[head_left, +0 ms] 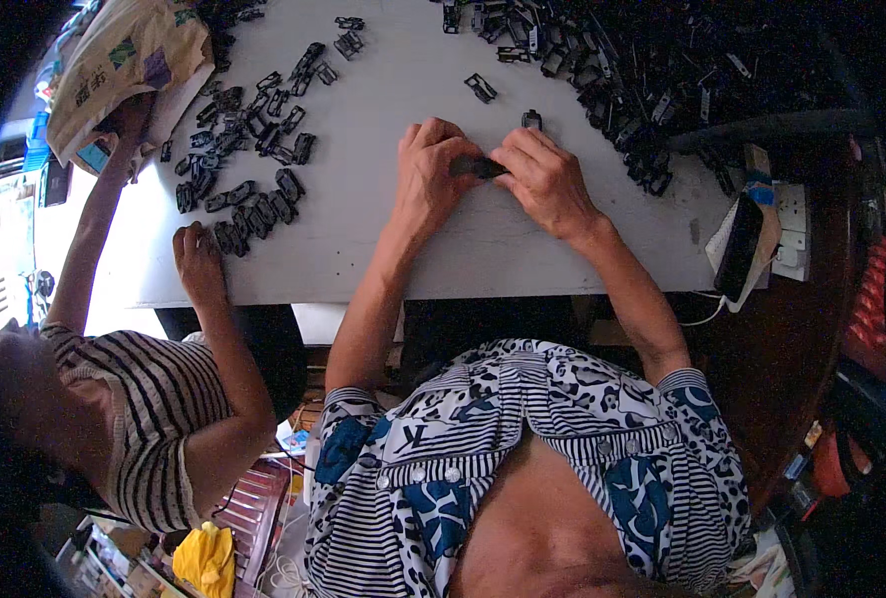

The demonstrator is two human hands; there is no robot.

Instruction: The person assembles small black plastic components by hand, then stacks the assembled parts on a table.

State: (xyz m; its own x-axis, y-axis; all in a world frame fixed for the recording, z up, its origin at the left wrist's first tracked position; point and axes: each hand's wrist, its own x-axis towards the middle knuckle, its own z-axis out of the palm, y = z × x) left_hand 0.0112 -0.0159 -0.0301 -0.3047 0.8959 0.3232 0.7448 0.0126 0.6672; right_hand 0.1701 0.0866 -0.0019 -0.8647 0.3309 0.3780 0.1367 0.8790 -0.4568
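Observation:
Over the pale tabletop (373, 90), my left hand (431, 167) and my right hand (545, 181) meet around a small black plastic part (479, 166). The fingers of both hands are closed on it, one hand at each end. Its exact kind is partly hidden by the fingertips. Just beyond my right hand a small black piece (531, 120) lies on the table. Another black frame-like piece (480, 88) rests farther off, apart from the rest.
A large heap of black parts (602, 80) covers the far right. More black pieces (273, 130) are scattered at the left, beside a co-worker's hand (199, 254); that person's other arm reaches into a printed sack (134, 75). A dark phone (738, 249) stands by the right edge.

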